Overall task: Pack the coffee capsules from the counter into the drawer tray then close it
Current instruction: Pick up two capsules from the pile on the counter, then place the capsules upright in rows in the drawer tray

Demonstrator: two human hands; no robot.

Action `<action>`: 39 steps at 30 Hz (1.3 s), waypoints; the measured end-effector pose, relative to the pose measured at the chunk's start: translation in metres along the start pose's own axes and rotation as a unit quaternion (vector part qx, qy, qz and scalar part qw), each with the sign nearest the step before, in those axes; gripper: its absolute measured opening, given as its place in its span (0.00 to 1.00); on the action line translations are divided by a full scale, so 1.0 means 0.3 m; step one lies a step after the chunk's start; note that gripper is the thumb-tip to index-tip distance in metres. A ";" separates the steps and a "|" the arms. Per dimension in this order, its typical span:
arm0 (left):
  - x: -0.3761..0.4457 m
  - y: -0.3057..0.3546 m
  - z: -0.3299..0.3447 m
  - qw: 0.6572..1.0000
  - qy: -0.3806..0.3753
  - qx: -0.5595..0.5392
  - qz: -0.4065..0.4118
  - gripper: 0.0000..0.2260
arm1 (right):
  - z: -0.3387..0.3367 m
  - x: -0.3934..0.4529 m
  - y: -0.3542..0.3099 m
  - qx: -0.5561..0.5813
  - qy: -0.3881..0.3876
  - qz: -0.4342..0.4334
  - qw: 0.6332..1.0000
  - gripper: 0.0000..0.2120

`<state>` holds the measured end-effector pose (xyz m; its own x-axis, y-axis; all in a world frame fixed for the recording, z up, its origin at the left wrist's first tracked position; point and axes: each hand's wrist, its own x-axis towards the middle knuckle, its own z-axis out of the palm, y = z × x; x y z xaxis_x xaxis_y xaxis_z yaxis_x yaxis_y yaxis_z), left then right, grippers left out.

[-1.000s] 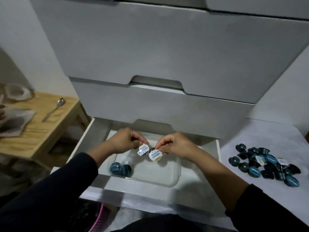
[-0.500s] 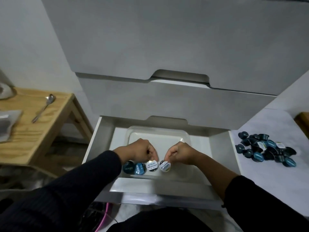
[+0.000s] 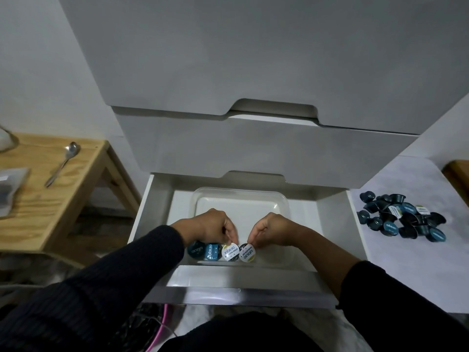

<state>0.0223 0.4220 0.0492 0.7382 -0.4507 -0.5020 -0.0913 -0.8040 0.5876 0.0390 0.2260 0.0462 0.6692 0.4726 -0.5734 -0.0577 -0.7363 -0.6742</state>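
Left hand [image 3: 213, 228] pinches one white-lidded capsule [image 3: 230, 252], right hand [image 3: 272, 229] another [image 3: 247, 253], near edge of tray [image 3: 241, 193]; best seated snug beside the two blue capsules [image 3: 204, 251], lids up, before letting go.

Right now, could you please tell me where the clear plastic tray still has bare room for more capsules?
The clear plastic tray is bare across its far half and near right, from both hands back to the far rim. It is crowded along the near edge: two blue-lidded capsules at left, then two white-lidded capsules pinched by the left hand and right hand.
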 end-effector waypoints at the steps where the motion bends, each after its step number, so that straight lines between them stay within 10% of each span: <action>1: 0.000 0.002 0.001 1.000 0.000 0.000 -0.004 0.09 | 0.000 -0.001 0.000 -0.002 -0.001 0.002 1.000 0.06; 12: -0.032 0.050 -0.020 0.993 0.037 0.085 -0.073 0.13 | 0.002 -0.048 -0.019 0.000 0.031 -0.001 1.000 0.04; 21: -0.087 0.115 0.052 0.952 0.240 0.120 -0.148 0.16 | 0.082 -0.088 -0.085 -0.187 0.191 -0.017 0.963 0.16; 28: -0.130 0.211 0.131 0.903 0.404 0.082 -0.119 0.17 | 0.093 -0.169 -0.082 -0.225 0.312 -0.036 0.922 0.18; 39: 0.029 0.552 0.218 0.882 0.465 0.062 -0.040 0.18 | -0.138 -0.368 0.126 -0.210 0.377 -0.044 0.901 0.19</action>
<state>-0.0302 0.2595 0.1007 0.9696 0.0757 0.2327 -0.0440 -0.8814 0.4704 -0.0065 0.1259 0.1033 0.9796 0.1916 0.0602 0.2001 -0.9048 -0.3760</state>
